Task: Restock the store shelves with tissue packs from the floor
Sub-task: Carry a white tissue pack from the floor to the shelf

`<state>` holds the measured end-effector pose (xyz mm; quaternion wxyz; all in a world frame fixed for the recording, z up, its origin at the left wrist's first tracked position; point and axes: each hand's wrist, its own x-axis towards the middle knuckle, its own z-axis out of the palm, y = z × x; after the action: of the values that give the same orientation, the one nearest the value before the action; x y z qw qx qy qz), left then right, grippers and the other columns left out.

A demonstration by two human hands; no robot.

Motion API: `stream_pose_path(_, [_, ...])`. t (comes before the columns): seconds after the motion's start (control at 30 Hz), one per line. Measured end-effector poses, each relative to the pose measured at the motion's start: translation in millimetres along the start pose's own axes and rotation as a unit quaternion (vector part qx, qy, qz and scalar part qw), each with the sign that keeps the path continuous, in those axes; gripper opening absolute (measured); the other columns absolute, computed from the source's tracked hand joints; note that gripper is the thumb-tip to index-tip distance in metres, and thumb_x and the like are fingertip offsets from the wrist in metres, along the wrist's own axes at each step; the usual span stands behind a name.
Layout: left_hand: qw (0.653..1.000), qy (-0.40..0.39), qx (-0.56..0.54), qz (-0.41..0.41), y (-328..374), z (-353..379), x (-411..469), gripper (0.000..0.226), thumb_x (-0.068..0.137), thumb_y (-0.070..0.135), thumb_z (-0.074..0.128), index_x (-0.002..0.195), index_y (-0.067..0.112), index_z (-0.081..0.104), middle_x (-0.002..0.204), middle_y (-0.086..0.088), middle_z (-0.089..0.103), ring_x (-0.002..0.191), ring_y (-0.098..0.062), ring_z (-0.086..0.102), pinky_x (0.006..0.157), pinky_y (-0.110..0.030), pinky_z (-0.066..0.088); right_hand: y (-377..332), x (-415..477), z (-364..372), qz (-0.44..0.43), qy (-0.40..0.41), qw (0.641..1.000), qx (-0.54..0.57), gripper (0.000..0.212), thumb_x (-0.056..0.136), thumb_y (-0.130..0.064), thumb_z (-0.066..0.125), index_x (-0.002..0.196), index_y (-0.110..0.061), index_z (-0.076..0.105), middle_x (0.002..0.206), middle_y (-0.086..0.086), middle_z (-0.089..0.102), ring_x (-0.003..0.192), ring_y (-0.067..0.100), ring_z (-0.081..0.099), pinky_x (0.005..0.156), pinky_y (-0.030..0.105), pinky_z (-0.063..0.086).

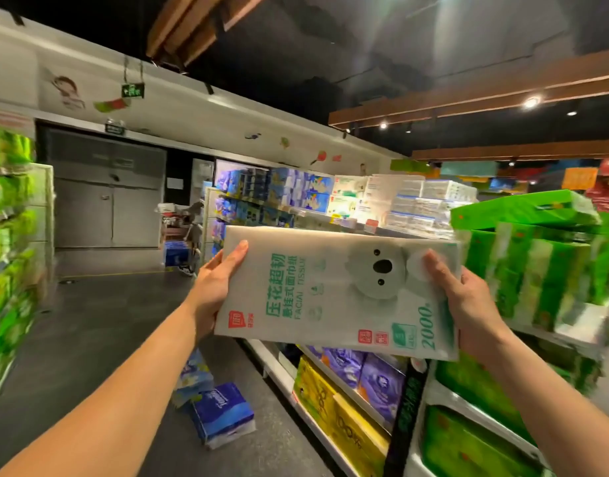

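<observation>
Here, left grip [213,287] and right grip [468,301] clasping koala pack [330,297], green packs [530,270] just beyond, blue packs [224,413] below

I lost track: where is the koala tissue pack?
Head view, centre: the koala tissue pack is held between left hand and right hand, beside the green packs.

Glossy plastic film wraps the tissue pack [337,294]; wooden ceiling beams [468,94].
</observation>
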<state>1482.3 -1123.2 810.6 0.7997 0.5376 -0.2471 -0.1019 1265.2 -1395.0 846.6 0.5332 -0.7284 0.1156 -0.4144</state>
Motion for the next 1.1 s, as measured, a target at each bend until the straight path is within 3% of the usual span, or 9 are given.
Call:
stream_pose_path(0.1, [0.999, 0.027, 0.019, -0.009, -23.6, -13.6, 85.4, 0.041, 0.088, 0.053, 0.064, 0.106, 0.018, 0.073, 0.099, -0.01, 0.078, 0.086, -0.031, 0.075, 0.071, -0.042, 0.061, 46.9, 74.1, 39.6, -0.01, -0.002, 1.0, 0.008, 0.071, 0.066, -0.073, 0.074, 0.107, -0.016, 0.067, 0.095, 0.008, 0.079, 0.083, 0.03, 0.077, 0.076, 0.044, 0.061])
stream_pose_path(0.2, [0.998, 0.018, 0.052, -0.015, -38.5, -19.1, 172.6, 0.074, 0.061, 0.073, 0.074, 0.104, 0.013, 0.074, 0.097, -0.012, 0.078, 0.09, -0.034, 0.074, 0.078, -0.044, 0.059, 83.7, 153.3, 72.6, -0.021, 0.01, 1.0, 0.01, 0.053, 0.083, -0.06, 0.069, 0.113, -0.016, 0.065, 0.097, 0.006, 0.078, 0.081, 0.025, 0.077, 0.067, 0.036, 0.06])
stream_pose_path(0.27, [0.998, 0.01, 0.065, -0.01, -46.3, -20.3, 231.6, 0.092, 0.044, 0.08, 0.077, 0.105, 0.012, 0.073, 0.097, -0.012, 0.078, 0.089, -0.034, 0.075, 0.079, -0.045, 0.058, 105.5, 205.8, 92.3, -0.027, 0.02, 0.999, 0.008, 0.062, 0.082, -0.062, 0.071, 0.121, -0.014, 0.061, 0.1, 0.005, 0.077, 0.081, 0.023, 0.077, 0.062, 0.031, 0.06])
stream_pose_path(0.4, [0.998, 0.006, 0.059, 0.002, -76.2, -22.2, 344.7, 0.081, 0.045, 0.079, 0.081, 0.1, 0.02, 0.076, 0.1, -0.009, 0.078, 0.093, -0.033, 0.075, 0.088, -0.054, 0.057, 147.4, 301.1, 123.6, -0.022, 0.028, 0.999, -0.011, 0.088, 0.066, -0.079, 0.071, 0.124, -0.015, 0.056, 0.104, 0.009, 0.076, 0.083, 0.027, 0.077, 0.071, 0.046, 0.063])
stream_pose_path(0.5, [0.999, 0.002, 0.045, 0.029, -107.2, -21.8, 426.3, 0.068, 0.061, 0.073, 0.079, 0.111, 0.027, 0.073, 0.107, -0.007, 0.077, 0.097, -0.034, 0.074, 0.092, -0.061, 0.054, 176.5, 366.5, 141.2, -0.042, 0.035, 0.998, -0.029, 0.059, 0.084, -0.063, 0.068, 0.112, -0.011, 0.063, 0.096, 0.011, 0.077, 0.08, 0.031, 0.076, 0.071, 0.048, 0.063])
stream_pose_path(0.6, [0.998, 0.006, 0.047, 0.032, -136.3, -19.0, 507.1, 0.064, 0.074, 0.066, 0.076, 0.118, 0.021, 0.068, 0.105, -0.009, 0.077, 0.094, -0.035, 0.074, 0.087, -0.059, 0.057, 208.4, 432.3, 159.9, -0.062, 0.013, 0.997, -0.05, 0.04, 0.092, -0.049, 0.06, 0.105, -0.012, 0.066, 0.091, 0.011, 0.077, 0.077, 0.031, 0.077, 0.064, 0.042, 0.062])
stream_pose_path(0.77, [0.997, 0.006, 0.059, 0.043, -163.0, -10.6, 638.2, 0.05, 0.084, 0.057, 0.067, 0.118, 0.021, 0.066, 0.101, -0.006, 0.078, 0.088, -0.032, 0.076, 0.074, -0.048, 0.061, 258.1, 562.0, 196.2, -0.064, 0.002, 0.996, -0.063, 0.039, 0.094, -0.053, 0.057, 0.111, -0.018, 0.061, 0.093, 0.006, 0.077, 0.079, 0.027, 0.077, 0.067, 0.042, 0.063])
stream_pose_path(0.93, [0.993, 0.013, 0.077, 0.092, -175.5, -15.4, 763.8, 0.075, 0.073, 0.061, 0.076, 0.129, 0.017, 0.052, 0.11, -0.009, 0.075, 0.092, -0.032, 0.075, 0.075, -0.051, 0.062, 294.5, 681.9, 241.4, -0.072, 0.02, 0.993, -0.087, 0.047, 0.091, -0.063, 0.055, 0.116, -0.023, 0.061, 0.096, 0.0, 0.077, 0.077, 0.018, 0.077, 0.069, 0.039, 0.063])
stream_pose_path(1.1, [0.99, 0.038, 0.082, 0.113, -206.1, -25.9, 896.8, 0.102, 0.06, 0.07, 0.081, 0.131, 0.012, 0.04, 0.106, -0.011, 0.072, 0.083, -0.03, 0.075, 0.066, -0.045, 0.062, 338.0, 781.8, 282.3, -0.069, 0.035, 0.989, -0.123, 0.053, 0.087, -0.066, 0.053, 0.119, -0.025, 0.061, 0.101, -0.003, 0.076, 0.081, 0.019, 0.077, 0.071, 0.039, 0.063])
